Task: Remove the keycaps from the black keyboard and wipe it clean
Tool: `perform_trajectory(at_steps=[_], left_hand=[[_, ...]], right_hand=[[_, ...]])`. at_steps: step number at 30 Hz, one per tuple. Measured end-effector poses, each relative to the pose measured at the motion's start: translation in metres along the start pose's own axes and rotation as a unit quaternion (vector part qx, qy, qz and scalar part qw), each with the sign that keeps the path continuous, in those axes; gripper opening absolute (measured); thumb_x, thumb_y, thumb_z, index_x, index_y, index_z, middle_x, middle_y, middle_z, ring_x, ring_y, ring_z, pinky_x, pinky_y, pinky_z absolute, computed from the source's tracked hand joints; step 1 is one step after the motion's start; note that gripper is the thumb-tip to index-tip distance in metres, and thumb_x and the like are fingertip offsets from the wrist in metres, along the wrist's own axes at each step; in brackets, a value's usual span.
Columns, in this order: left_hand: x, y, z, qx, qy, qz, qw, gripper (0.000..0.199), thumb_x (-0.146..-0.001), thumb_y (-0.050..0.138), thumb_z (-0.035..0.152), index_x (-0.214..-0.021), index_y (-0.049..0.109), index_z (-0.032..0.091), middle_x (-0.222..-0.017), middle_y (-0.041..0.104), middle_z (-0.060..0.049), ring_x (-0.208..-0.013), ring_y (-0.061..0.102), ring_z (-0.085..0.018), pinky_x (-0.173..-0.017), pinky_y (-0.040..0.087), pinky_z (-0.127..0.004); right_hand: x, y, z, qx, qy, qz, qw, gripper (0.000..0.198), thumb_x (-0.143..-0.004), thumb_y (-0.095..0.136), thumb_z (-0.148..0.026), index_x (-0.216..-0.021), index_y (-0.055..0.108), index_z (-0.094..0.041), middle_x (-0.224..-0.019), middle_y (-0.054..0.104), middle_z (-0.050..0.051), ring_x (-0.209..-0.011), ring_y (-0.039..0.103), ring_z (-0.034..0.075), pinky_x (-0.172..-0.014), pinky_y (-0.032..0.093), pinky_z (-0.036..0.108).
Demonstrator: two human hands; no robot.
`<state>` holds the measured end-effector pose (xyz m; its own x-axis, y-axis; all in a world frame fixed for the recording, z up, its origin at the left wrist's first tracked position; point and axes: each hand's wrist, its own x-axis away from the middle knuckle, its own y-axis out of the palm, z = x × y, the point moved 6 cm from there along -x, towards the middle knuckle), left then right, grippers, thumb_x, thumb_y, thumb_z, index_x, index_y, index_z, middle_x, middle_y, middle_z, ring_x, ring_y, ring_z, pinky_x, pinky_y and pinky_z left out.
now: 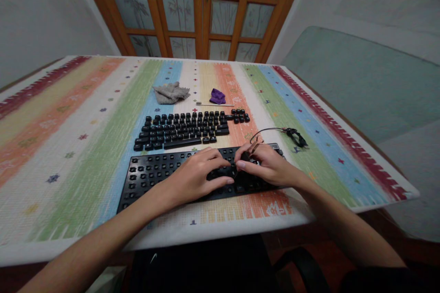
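Note:
A black keyboard [139,158] lies near the table's front edge, its left and middle parts stripped of keycaps, with switches showing. My left hand [201,171] rests over its middle, thumb and index finger stretched out and apart, holding nothing I can see. Just to the right, my right hand [263,162] is closed around a small slim tool [254,147] with a brownish upper end and a dark part between the fingers. Its exact kind is not clear. The tool points down at the keyboard, close to my left fingertips. My right hand hides much of the keyboard's right end.
Loose black keycaps [182,130] lie in rows behind the keyboard. Beyond them are a grey cloth [171,93], a purple cloth [217,96] and a thin brush [213,104]. A coiled black cable [296,137] lies to the right on the striped tablecloth [117,123].

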<state>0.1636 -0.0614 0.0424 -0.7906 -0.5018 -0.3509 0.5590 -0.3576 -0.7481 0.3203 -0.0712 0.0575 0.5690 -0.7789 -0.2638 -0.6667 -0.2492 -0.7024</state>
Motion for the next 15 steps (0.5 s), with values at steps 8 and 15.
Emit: perform_trajectory(at_steps=[8,15], left_hand=[[-0.007,0.002,0.004,-0.065,0.037,-0.039,0.996,0.015,-0.098,0.055,0.026,-0.1,0.067,0.016,-0.089,0.062,-0.006,-0.085,0.059,-0.02,-0.077,0.049,-0.033],[-0.012,0.001,0.006,-0.083,0.063,-0.046,0.994,0.007,-0.092,0.056,0.02,-0.088,0.06,0.016,-0.083,0.059,-0.005,-0.077,0.055,-0.019,-0.069,0.047,-0.032]], right_hand=[[0.003,0.0,-0.004,0.038,-0.017,-0.012,0.999,0.019,-0.1,0.051,-0.032,-0.099,0.064,-0.017,-0.092,0.07,0.005,-0.08,0.064,0.015,-0.08,0.049,0.028],[0.006,0.003,-0.007,0.052,-0.015,-0.014,0.998,0.022,-0.101,0.048,-0.033,-0.095,0.062,-0.017,-0.091,0.07,0.006,-0.08,0.065,0.016,-0.078,0.049,0.029]])
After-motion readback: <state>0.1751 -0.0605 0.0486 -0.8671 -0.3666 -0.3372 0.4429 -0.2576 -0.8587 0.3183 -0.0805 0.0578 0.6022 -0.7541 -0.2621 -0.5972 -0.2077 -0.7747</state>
